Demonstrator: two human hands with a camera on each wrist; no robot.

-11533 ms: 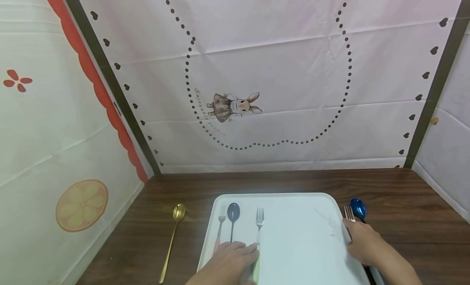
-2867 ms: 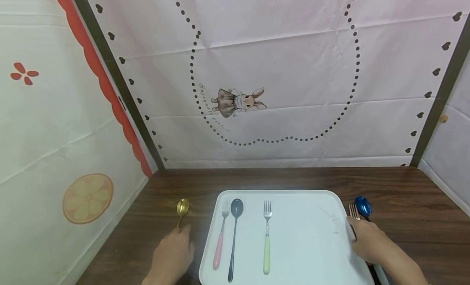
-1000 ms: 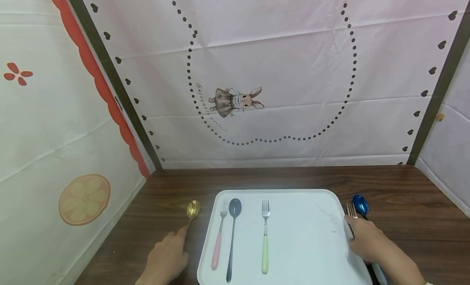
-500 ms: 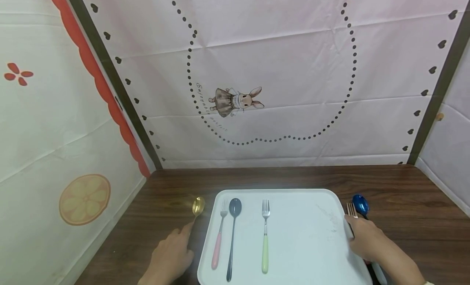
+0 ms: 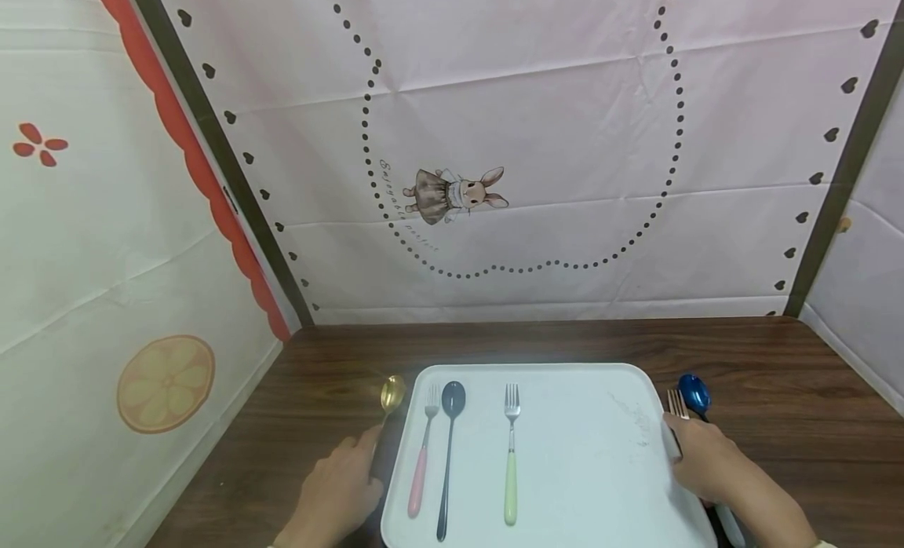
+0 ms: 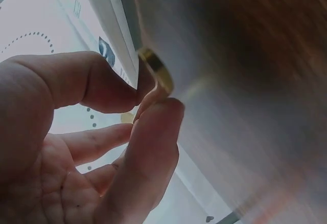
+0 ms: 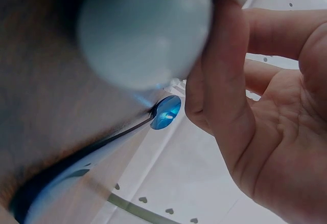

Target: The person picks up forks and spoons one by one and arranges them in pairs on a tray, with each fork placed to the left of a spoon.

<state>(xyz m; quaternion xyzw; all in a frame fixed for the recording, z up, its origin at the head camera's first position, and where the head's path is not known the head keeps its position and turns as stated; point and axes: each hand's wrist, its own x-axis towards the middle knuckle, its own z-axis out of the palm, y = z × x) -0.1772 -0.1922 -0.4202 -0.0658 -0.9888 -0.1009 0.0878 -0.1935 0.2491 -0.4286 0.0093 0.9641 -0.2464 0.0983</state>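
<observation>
From my remote seat I see the left hand (image 5: 342,481) pinching the gold spoon (image 5: 392,394) by its handle, the bowl just beyond the fingertips and just outside the left edge of the white tray (image 5: 586,454). At the tray's right edge, the right hand (image 5: 706,458) holds the copper-toned fork (image 5: 676,403), its tines close beside the blue spoon (image 5: 694,393) on the worktop (image 5: 353,352). Inside the tray I make out the pink-handled fork (image 5: 418,477), the dark grey spoon (image 5: 453,399) right next to it, and the green-handled fork (image 5: 511,485) set apart.
</observation>
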